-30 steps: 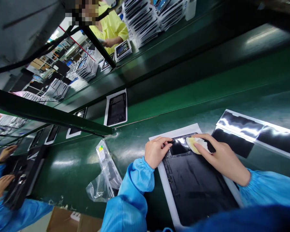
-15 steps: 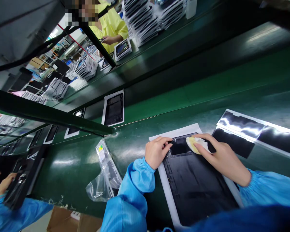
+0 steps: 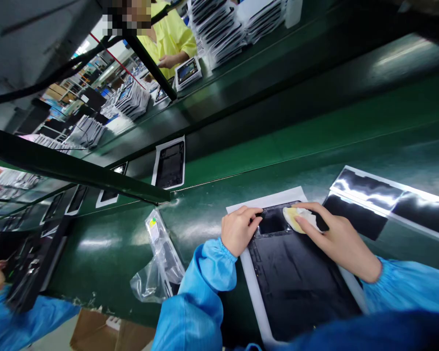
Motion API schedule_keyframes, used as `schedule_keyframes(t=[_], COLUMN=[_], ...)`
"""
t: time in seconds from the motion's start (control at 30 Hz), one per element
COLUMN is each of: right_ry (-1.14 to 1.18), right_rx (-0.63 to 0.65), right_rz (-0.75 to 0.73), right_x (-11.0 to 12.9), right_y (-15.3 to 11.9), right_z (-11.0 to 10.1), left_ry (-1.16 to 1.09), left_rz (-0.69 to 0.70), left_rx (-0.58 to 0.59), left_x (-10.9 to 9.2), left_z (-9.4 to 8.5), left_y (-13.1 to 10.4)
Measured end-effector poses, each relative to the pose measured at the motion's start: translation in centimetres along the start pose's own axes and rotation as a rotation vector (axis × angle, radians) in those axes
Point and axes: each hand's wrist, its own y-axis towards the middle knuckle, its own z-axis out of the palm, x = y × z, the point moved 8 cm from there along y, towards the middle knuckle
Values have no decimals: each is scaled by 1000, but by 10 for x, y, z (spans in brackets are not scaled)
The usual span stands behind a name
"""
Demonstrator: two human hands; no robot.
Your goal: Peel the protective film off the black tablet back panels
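Yellow and white, the pad (image 3: 291,220) is pinched between the thumb and fingers of my right hand (image 3: 338,241), and it rests at the upper part of the black panel (image 3: 303,280). The panel lies flat in front of me on a white sheet (image 3: 270,199), which sticks out past its top and left edges on the green bench (image 3: 120,263). My left hand (image 3: 240,229) is at the panel's upper left corner, fingertips and thumb bent toward the edge; I cannot tell whether they clasp it or only touch it. Between my hands shows a smooth dark window (image 3: 273,222) in the panel.

Near my right hand, glossy films (image 3: 369,190) lie on the bench. To the left of my left sleeve (image 3: 212,268) is a clear bag (image 3: 149,282). Beyond, another panel (image 3: 170,165) lies on the belt (image 3: 249,146), and across from me stands a person in yellow (image 3: 171,39) beside tall stacks (image 3: 217,34).
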Motion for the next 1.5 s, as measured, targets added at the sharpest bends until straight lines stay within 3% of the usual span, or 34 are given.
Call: schedule_keyframes(t=[0.17,0.3,0.5,0.63,0.73,1.0,1.23,1.37,1.5], right_ry=[-4,-8,-1,-21,-47,-79,-170,-122,3], right_rx=[-7,-17,-9,-13,-20,62,-73,-44,-57], right_rz=[-3,-10,-18,-22,-32,-146,-43,-50,41], right_x=[1,1,-1,-2,0,34,-1,6,-2], right_y=[0,0,1,0,-1,3,3,-3,-4], right_z=[-1,-1,2,-1,-1,37,0,4,-2], left_ry=[179,456,648,674,643,624,564,565,552], left_rz=[69,162,512,492,552,615,616,623,641], left_rx=[18,-100,-148,-164,-148,-160,-176,-178,-189], left_x=[-10,-19,-34,-28,-28,-24,-24,-24,-24], left_z=[0,-9,-1,0,1,3,2,2,0], left_y=[-1,-8,-36,-41,-48,-57,-55,-55,-57])
